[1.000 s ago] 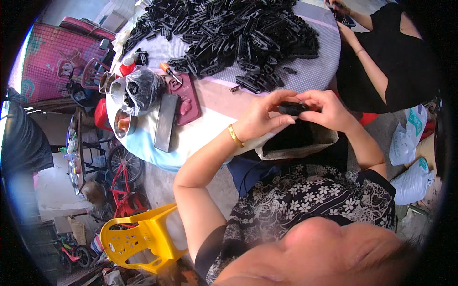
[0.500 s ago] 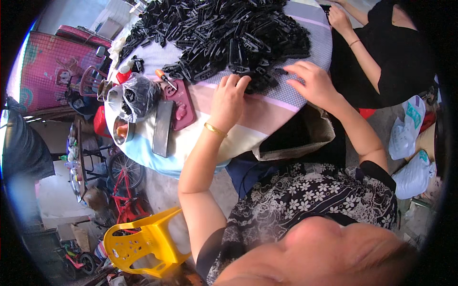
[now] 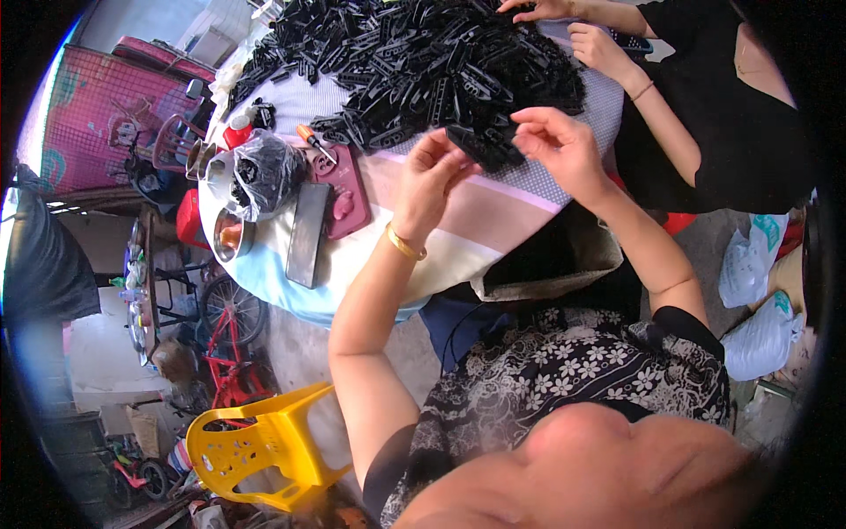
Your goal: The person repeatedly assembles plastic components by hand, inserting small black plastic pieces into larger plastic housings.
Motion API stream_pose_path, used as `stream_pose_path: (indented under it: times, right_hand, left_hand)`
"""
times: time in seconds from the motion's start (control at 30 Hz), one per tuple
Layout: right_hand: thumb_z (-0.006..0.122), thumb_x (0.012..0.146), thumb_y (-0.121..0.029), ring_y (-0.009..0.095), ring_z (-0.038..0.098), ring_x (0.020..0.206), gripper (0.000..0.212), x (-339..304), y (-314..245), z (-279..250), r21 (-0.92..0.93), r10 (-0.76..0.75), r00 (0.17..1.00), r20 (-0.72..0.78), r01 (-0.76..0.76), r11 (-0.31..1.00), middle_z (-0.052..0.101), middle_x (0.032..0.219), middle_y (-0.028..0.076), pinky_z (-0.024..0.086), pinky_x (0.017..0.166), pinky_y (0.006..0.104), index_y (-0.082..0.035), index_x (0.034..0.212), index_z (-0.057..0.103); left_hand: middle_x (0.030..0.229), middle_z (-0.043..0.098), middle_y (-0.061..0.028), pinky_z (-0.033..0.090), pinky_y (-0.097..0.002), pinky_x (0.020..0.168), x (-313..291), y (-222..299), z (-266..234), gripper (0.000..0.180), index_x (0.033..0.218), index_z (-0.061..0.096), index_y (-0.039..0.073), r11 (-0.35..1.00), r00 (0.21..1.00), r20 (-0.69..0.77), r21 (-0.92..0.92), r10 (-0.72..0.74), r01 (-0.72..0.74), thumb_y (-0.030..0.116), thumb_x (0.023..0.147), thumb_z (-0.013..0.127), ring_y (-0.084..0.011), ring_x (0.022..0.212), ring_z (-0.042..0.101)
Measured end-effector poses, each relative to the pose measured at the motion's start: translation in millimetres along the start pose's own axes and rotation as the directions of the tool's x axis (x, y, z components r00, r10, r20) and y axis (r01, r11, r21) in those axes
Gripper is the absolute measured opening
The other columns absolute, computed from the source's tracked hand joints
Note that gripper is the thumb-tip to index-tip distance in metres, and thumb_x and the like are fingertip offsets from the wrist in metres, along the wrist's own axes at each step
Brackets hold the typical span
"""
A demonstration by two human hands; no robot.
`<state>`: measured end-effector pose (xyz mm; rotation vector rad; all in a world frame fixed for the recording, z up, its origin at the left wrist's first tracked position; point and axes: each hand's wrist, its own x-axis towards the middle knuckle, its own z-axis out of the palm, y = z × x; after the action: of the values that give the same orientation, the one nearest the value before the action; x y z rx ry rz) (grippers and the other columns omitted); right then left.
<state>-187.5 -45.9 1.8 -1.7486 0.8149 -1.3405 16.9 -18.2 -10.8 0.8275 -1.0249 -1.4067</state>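
Parts [image 3: 414,75], black and uncountable, lie beside one left hand [image 3: 427,179], grip unclear, and one loosely spread right hand [image 3: 567,152].

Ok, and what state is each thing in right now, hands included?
Left hand: fingers curled beside the heap; unclear whether it holds a part.
Right hand: half open, fingers partly curled.
Black parts: heaped loose.
Screwdriver: lying down.
Dark block: lying flat.
Clear plastic bag: bulging, dark contents.
Metal bowl: upright, something orange-brown inside.
Pale-rimmed container: open-topped.
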Motion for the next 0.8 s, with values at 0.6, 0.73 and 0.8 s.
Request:
stream_pose_path:
  times: [0.6,0.73,0.8]
  right_hand:
    - [0.065,0.074,-0.001,0.026,0.062,0.071,0.014,2,-6,15,-0.34,-0.435,0.893,0.118,0.448,0.827,0.064,0.081,0.011,0.05,0.062,0.0324,-0.001,0.087,0.065]
    - [0.066,0.073,-0.002,0.025,0.062,0.071,0.013,0,-11,13,-0.361,-0.478,0.866,0.146,0.497,0.789,0.064,0.08,0.011,0.049,0.063,0.032,-0.001,0.086,0.065]
    - [0.065,0.073,-0.002,0.026,0.062,0.071,0.013,-1,-11,12,-0.364,-0.488,0.86,0.149,0.507,0.782,0.064,0.081,0.011,0.049,0.063,0.0324,-0.001,0.086,0.065]
  left_hand:
    - [0.095,0.057,-0.006,0.047,-0.0196,0.072,-5,-10,7,0.033,0.102,0.05,0.001,0.985,0.993,0.002,0.134,-0.115,0.114,-0.005,0.073,0.065,-0.0107,0.08,0.056]
    - [0.096,0.059,-0.008,0.051,-0.0248,0.079,-5,-11,3,0.031,0.105,0.05,0.002,0.975,0.98,0.125,-0.138,-0.155,0.172,-0.009,0.078,0.06,-0.015,0.084,0.061]
    - [0.098,0.059,-0.0083,0.052,-0.0256,0.081,-4,-11,3,0.032,0.107,0.051,0.002,0.95,0.978,0.153,-0.254,-0.144,0.18,-0.009,0.079,0.06,-0.0158,0.086,0.061]
